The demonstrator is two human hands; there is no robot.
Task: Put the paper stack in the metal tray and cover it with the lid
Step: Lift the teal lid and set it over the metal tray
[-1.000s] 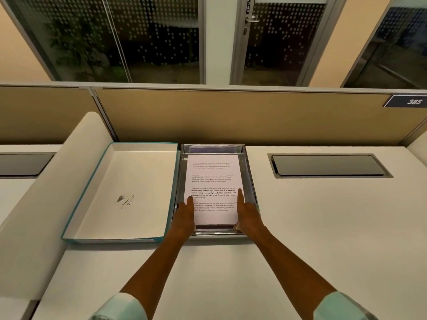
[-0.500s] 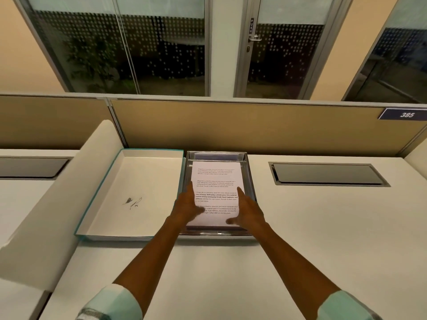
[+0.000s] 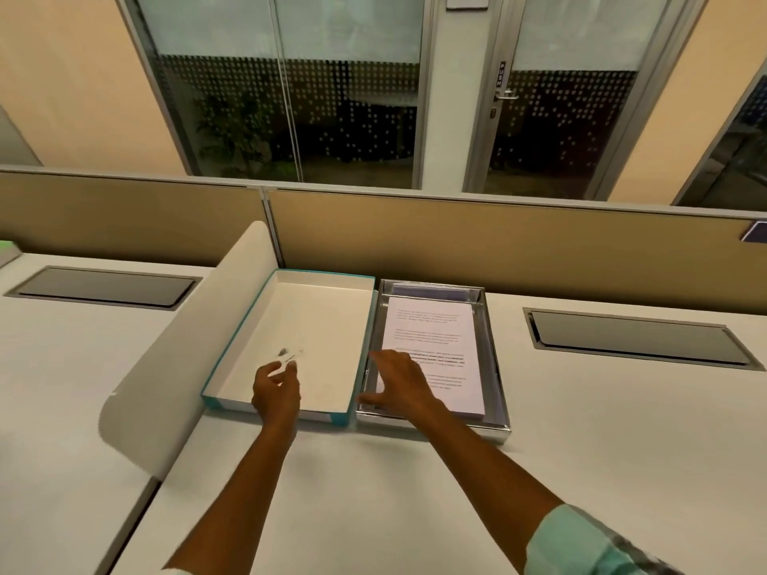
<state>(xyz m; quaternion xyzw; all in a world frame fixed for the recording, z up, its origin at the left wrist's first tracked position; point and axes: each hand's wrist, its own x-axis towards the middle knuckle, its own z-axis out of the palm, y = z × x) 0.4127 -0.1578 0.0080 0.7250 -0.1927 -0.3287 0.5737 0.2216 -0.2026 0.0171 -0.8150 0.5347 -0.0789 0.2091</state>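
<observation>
1. Paper [image 3: 431, 342] lies flat in the tray [image 3: 496, 367].
2. Lid [image 3: 315, 325], upturned, touches the tray's left side; we see its long axis running away from us.
3. Left hand [image 3: 276, 392], nearer, loosely curled, and right hand [image 3: 400, 385], spread, are both empty.

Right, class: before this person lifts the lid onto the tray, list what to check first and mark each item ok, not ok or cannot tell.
1. Paper stack lies inside the metal tray: ok.
2. Stack lies flat, no sheet over the tray rim: ok on the sides that show; the near left corner is hidden by the right hand.
3. Lid within reach, beside the tray on its left: ok.
4. Lid turned the right way to cover: not ok, it lies open side up.
5. Both hands free: ok; the left hand hovers over the lid, holding nothing.
6. Lid fits the tray: cannot tell.
</observation>
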